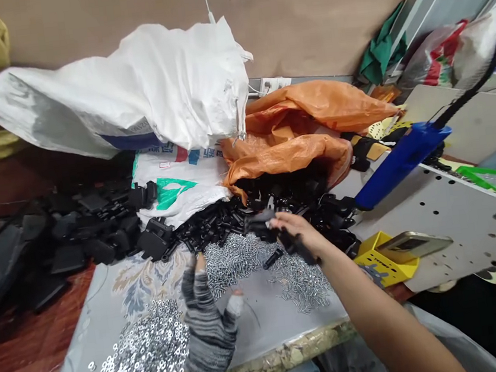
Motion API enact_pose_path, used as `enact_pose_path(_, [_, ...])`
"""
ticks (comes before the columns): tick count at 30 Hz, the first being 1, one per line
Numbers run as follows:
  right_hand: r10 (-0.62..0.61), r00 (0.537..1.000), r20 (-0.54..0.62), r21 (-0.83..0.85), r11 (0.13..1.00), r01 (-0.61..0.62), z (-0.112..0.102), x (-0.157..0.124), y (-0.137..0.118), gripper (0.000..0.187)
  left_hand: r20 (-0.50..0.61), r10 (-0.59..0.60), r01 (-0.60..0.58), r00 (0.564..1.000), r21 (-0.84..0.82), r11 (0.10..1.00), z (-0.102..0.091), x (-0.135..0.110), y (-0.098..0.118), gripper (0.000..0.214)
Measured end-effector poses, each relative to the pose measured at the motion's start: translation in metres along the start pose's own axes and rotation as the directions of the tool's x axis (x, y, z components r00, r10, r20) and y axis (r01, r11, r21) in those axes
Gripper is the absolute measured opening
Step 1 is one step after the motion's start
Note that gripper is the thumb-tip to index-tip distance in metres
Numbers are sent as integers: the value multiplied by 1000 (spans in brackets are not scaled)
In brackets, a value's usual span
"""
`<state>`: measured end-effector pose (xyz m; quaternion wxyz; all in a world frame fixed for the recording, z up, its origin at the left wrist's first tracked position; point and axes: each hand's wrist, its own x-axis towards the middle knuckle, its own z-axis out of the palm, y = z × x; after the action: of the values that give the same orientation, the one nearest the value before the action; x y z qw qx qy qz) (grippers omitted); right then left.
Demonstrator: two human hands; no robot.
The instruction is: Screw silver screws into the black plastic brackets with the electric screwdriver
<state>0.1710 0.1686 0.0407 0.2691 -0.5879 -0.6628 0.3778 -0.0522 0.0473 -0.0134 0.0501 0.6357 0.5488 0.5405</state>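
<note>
My left hand, in a grey striped glove with bare fingertips, hovers over the table between the metal nuts or washers and the small screws. Its thumb and fingers are spread and nothing lies between them. At the mouth of the orange sack, my right hand is closed around a black plastic part, whose exact shape is blurred. More black shows below the palm. A small black piece rests on the screws beneath that hand.
Black plastic parts are heaped along the back and left. A white sack stands behind them. On the right hangs a blue power screwdriver on a black cable, above a yellow box with a phone and a perforated white board.
</note>
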Motion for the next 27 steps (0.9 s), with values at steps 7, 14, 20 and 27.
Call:
enact_pose_path(7, [-444, 894, -51, -137, 890, 434, 25, -73, -43, 31, 214, -62, 115, 975, -246, 962, -6, 14, 20, 18])
enact_pose_path(14, [-616, 776, 137, -177, 755, 631, 26, -85, -66, 29, 383, -139, 281, 913, -347, 895, -23, -1, 54, 34])
enact_pose_path(20, [-592, 794, 140, -300, 738, 604, 34, -96, -59, 30, 422, -209, 350, 882, -292, 890, -24, -21, 63, 33])
enact_pose_path(27, [-615, 784, 84, -332, 724, 604, 57, -114, -57, 24, 516, -365, 576, 775, -338, 744, -39, -36, 47, 28])
